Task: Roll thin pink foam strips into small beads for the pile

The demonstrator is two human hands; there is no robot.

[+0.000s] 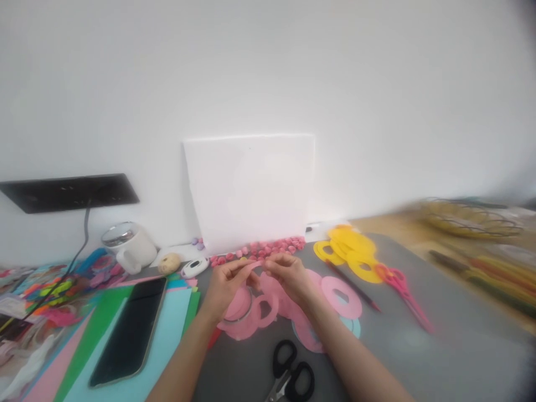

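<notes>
Both hands are raised over the middle of the grey mat, pinching a small pink paper strip [255, 264] between them. My left hand [229, 283] closes thumb and fingers on the strip's left end. At its other end, my right hand [290, 274] grips it in a pinch. The strip's exact shape is blurred and partly covered by the fingers. Beneath the hands lie several pink paper rings and discs [341, 297], some hidden by my wrists. A row of small rolled pink paper pieces [276, 245] sits just beyond them.
Black-handled scissors [288, 371] lie near the front edge. Pink scissors [404, 296], a pencil [355, 287] and yellow paper rings [349, 248] are on the right. A phone [129, 329] rests on coloured sheets at left, near a white mug [129, 245]. A white board [251, 190] leans on the wall.
</notes>
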